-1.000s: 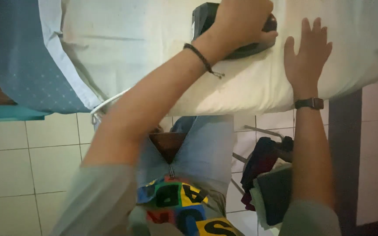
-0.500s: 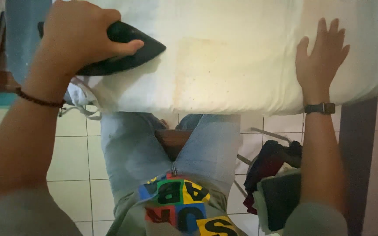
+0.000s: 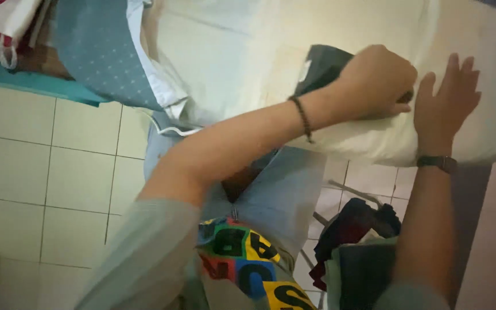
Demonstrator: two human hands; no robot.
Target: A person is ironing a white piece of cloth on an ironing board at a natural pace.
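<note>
Head view: left hand [image 3: 377,80] grips dark iron [image 3: 322,69], right hand [image 3: 446,97] just beside.

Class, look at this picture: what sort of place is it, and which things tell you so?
Probably a home laundry or ironing corner: a dark iron on a padded ironing board, a clothes pile beside it, and a tiled floor.

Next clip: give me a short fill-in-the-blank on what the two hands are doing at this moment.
1. The left hand grips a dark ____ on the white cloth.
2. The right hand lies ____ on the cloth, fingers spread.
3. The right wrist bears a dark ____.
4. A beaded bracelet sits on the ____ wrist.

Missing words: iron; flat; watch; left
</note>
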